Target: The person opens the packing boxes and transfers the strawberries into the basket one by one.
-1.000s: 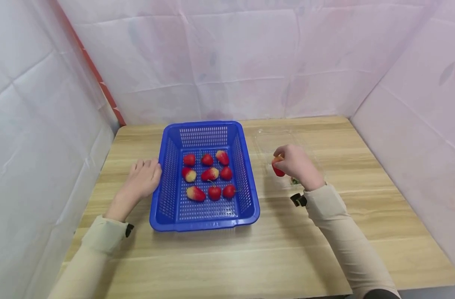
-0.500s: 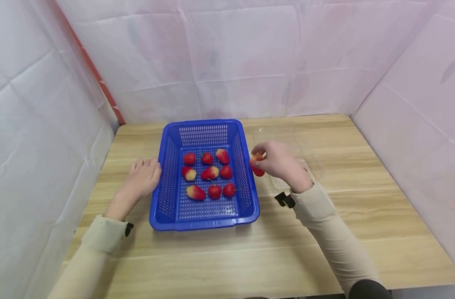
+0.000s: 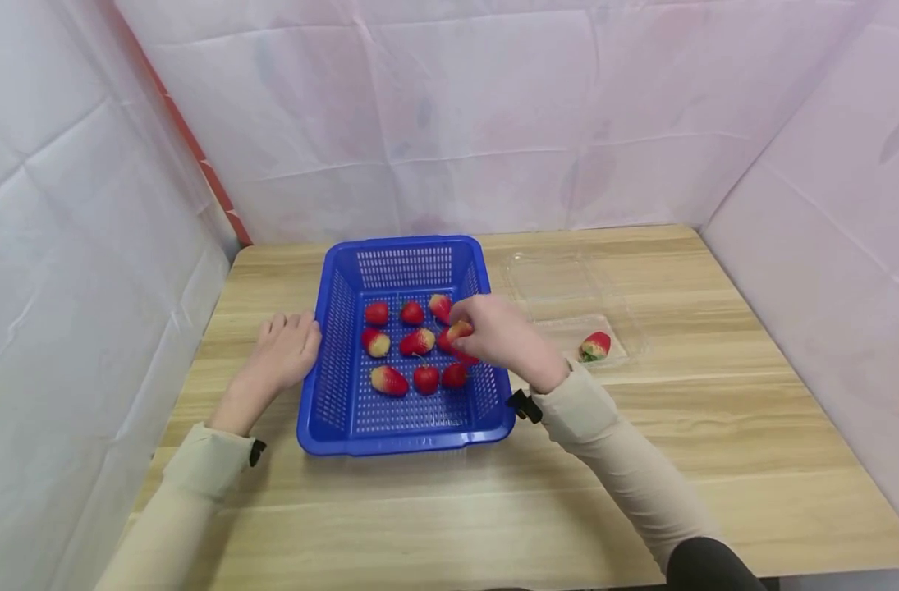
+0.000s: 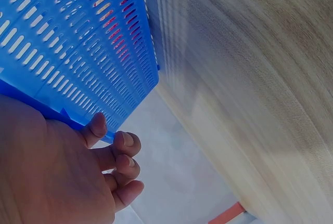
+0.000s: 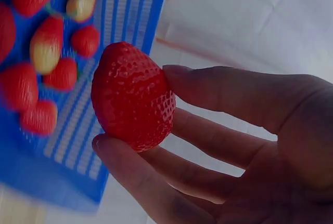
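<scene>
A blue plastic basket (image 3: 405,443) with slotted walls holds several red and red-yellow strawberries (image 3: 417,341) and small round red fruits with thin stems (image 3: 425,378). My right hand (image 3: 504,332) is over its right side, pinching a strawberry (image 5: 132,96) between thumb and fingers; the strawberry's glossy, dimpled red surface fills the middle of the right wrist view. At the basket's left rim, my left hand (image 3: 281,351) rests with loosely bent fingers, the fingertips (image 4: 127,140) right at the rim in the left wrist view.
To the right of the basket lies an opened clear plastic clamshell box (image 3: 556,283), with one strawberry (image 3: 595,345) in its near half. The wooden table (image 3: 434,525) is enclosed by white cloth walls (image 3: 479,123) at the back and both sides.
My right hand has carried the strawberry leftward from the clear box to over the basket, uncovering the other strawberry in the box. My left hand has stayed at the rim.
</scene>
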Action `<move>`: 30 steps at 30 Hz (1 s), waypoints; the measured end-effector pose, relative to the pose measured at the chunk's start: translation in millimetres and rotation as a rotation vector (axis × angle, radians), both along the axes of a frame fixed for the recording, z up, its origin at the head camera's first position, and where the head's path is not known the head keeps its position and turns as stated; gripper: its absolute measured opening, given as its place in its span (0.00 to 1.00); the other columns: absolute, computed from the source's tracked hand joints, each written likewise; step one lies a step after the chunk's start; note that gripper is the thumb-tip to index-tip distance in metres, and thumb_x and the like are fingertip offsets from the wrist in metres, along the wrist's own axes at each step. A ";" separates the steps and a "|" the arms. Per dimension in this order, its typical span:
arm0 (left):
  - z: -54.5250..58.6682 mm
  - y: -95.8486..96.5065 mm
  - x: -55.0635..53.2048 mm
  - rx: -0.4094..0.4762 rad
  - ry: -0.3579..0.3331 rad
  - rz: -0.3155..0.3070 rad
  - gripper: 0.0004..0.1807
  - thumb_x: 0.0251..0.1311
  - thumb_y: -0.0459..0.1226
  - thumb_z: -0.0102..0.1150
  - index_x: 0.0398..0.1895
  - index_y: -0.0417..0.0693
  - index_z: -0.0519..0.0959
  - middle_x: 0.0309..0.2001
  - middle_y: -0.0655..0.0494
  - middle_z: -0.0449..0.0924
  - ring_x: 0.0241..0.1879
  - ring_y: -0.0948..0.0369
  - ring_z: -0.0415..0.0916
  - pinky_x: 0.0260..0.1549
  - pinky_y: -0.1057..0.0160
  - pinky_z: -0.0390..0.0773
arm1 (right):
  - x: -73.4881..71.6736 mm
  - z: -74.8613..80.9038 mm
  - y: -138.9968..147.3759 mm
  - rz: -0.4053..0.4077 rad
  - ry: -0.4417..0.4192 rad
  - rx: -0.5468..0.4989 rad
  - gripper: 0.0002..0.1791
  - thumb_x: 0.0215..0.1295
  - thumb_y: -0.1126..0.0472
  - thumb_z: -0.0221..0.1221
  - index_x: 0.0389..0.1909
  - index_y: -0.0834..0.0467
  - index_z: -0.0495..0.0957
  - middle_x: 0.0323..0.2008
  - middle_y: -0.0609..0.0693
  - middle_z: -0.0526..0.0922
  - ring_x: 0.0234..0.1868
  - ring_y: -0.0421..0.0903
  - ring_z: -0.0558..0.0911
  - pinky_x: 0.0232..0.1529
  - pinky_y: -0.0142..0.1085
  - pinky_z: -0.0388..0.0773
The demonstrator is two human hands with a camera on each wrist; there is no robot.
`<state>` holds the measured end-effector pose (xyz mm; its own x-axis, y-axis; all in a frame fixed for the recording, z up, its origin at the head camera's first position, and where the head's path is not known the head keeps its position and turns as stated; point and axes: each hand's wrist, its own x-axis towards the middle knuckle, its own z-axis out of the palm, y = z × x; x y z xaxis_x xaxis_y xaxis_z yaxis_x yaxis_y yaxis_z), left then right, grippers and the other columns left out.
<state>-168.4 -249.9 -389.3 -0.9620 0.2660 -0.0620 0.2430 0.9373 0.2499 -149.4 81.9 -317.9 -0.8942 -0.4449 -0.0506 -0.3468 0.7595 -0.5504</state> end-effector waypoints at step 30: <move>1.0 1.6 1.5 -0.045 0.046 0.011 0.21 0.77 0.45 0.21 0.45 0.41 0.65 0.42 0.40 0.70 0.44 0.43 0.61 0.45 0.45 0.61 | 13.9 -54.2 -103.4 0.678 0.064 0.358 0.08 0.58 0.70 0.63 0.37 0.57 0.86 0.31 0.48 0.85 0.29 0.40 0.80 0.34 0.30 0.78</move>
